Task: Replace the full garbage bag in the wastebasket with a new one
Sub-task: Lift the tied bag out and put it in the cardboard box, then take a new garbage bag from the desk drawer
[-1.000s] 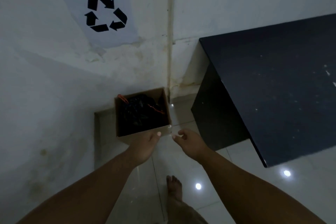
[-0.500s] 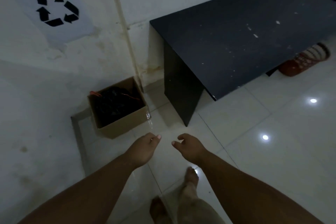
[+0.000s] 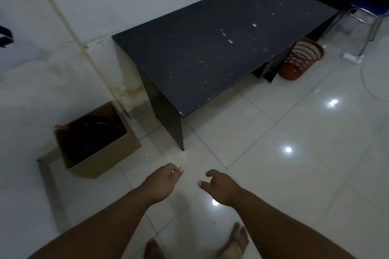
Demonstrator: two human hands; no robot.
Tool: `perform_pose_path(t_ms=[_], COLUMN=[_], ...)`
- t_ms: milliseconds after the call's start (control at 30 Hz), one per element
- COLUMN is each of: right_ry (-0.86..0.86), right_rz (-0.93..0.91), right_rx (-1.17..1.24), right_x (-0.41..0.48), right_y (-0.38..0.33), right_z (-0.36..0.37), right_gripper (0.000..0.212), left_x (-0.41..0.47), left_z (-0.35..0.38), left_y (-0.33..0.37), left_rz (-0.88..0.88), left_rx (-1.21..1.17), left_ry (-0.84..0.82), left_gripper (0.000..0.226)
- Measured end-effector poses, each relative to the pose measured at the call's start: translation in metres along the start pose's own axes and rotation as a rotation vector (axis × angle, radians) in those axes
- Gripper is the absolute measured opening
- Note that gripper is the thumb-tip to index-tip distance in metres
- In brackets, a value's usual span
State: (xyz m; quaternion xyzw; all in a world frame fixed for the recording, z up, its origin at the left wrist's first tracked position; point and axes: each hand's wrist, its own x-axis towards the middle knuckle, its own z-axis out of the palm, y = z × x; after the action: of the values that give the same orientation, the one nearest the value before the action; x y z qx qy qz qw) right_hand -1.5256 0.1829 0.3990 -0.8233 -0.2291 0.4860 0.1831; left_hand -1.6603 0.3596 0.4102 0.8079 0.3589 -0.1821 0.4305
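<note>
Head view: 2 hands, left hand [image 3: 162, 183] and right hand [image 3: 220, 190], apart above the floor [image 3: 273, 174], fingers loosely curled, holding nothing. Black garbage bag [image 3: 90, 139] sits inside cardboard box [image 3: 105, 161] by the wall, left of dark bench [image 3: 210, 48]. Red mesh wastebasket [image 3: 301, 59] on floor at bench's far end.
</note>
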Motion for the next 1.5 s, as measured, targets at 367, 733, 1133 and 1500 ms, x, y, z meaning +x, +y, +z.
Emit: perform_pose_path(t_ms=[367,733,1133,1500], right_ry=[0.006,0.093,0.074,0.017], right_rz=[-0.054,0.01,-0.037,-0.178], right_rx=[-0.089,-0.021,-0.076,-0.202], right_x=[0.003,0.076,0.161,0.215], right_y=[0.108,0.143,0.174,0.226], right_z=[-0.154,-0.306,-0.471,-0.679], right_gripper=[0.074,0.073,0.072,0.068], left_x=[0.056,0.177,0.299,0.396], left_z=[0.089,0.085,0.081,0.125], left_y=[0.151,0.281,0.436,0.599], left_rz=[0.005,0.075,0.063,0.019], left_rx=[-0.058,-0.102,-0.085,-0.283], left_ry=[0.039,0.009,0.033,0.217], left_gripper=[0.048,0.039,0.052,0.046])
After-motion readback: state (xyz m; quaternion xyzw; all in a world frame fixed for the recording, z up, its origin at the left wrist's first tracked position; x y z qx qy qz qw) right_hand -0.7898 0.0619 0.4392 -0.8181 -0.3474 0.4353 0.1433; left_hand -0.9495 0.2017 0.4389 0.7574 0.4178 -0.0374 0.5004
